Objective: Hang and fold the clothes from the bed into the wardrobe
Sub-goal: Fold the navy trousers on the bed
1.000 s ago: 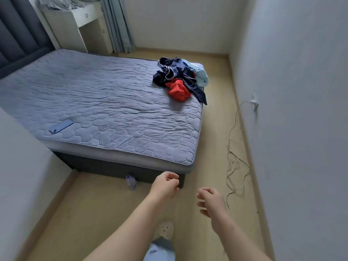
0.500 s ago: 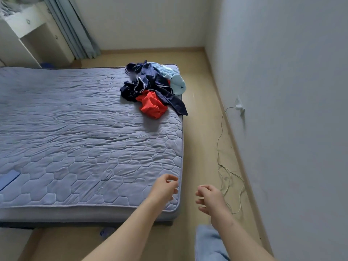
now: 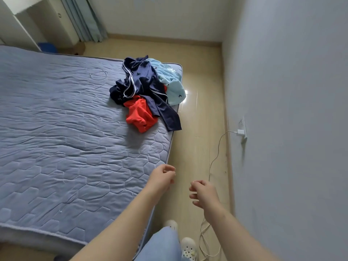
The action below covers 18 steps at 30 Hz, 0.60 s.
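The bed point(image 3: 56, 147) fills the left of the view, and more of its right edge shows than a moment ago: the person has walked forward into the aisle between bed and wall, so the pile of clothes point(image 3: 146, 95) now lies nearer, though well apart from both hands. It sits at the bed's far right corner, untouched. This looks like the approach to a first pick, with nothing hung or folded yet. The pile's long axis runs from the far edge towards the person. The navy garment point(image 3: 143, 81) is on top, with one end trailing near-right to the mattress edge. The red garment point(image 3: 139, 115) lies at the near end and the light blue garment point(image 3: 173, 85) on the side nearest the wall. The left hand point(image 3: 162, 178) hovers over the bed's edge and the right hand point(image 3: 204, 193) over the floor. Each grip is slack, with loosely curled fingers holding nothing. A charger cable point(image 3: 216, 153) trails down the wall on the right.
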Motion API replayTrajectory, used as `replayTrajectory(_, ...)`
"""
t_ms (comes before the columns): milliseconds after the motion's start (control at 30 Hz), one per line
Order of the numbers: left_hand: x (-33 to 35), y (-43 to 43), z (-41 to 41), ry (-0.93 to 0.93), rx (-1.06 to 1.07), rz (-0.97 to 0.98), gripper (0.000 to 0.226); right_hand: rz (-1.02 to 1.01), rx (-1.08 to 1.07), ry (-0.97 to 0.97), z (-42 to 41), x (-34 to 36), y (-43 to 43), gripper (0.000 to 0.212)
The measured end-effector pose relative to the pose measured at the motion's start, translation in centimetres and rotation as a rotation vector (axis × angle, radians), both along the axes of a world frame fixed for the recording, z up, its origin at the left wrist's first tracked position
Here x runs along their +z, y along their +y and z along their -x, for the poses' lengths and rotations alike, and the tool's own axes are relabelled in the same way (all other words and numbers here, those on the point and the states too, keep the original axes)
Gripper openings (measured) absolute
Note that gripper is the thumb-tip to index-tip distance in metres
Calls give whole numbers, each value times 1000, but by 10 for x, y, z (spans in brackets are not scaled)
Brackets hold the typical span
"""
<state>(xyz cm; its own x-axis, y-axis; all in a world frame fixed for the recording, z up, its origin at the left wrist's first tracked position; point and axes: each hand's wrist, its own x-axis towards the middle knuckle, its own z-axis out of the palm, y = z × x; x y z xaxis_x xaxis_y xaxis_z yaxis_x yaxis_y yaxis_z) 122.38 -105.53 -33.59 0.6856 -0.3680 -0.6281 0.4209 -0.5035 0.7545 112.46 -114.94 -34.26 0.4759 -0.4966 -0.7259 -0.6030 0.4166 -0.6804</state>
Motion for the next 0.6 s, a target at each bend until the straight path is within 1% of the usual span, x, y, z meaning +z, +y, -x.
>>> replayTrajectory(133,-13,-35,-50,49,60,-12,17,-1,24,0,-52,-3,-45,14)
replayTrajectory(233,-21,-62,-99,46,96,1,18,22,46,-4,-105,-5,-76,16)
replayTrajectory(467,-17,-115,-247,12,149,47,15,105,173,31,-263,6,-132,14)
replayTrajectory(600,-10,-123,-318,-16,196,41,17,72,218,-14,-343,13,-146,12)
